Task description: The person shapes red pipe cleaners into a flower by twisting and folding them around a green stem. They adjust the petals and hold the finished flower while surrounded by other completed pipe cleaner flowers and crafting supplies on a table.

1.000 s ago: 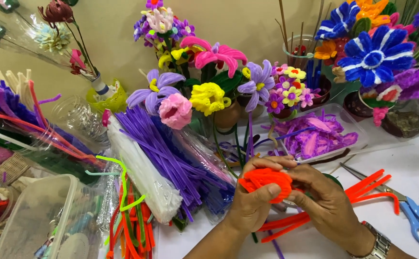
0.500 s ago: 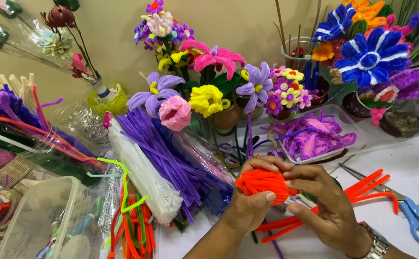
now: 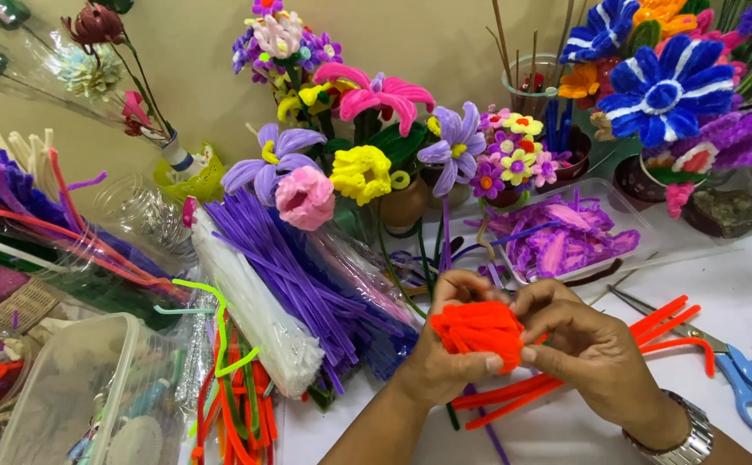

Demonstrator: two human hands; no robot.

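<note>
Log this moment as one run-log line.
left hand: grips orange pipe-cleaner bundle | right hand: pinches same bundle | under hands: loose orange pipe cleaners | right: blue-handled scissors on white table

— What's that you've got?

— You have an orange pipe-cleaner bundle [image 3: 478, 331], fuzzy and bright, wound into a rounded, loosely ball-shaped clump with looped strands showing on its face.

— Where does it sit?

— It sits raised above the white table, low in the middle of your view, its lower edge covered. Straight orange pipe cleaners [image 3: 652, 331] lie flat on the table just to its right, fanned out.
</note>
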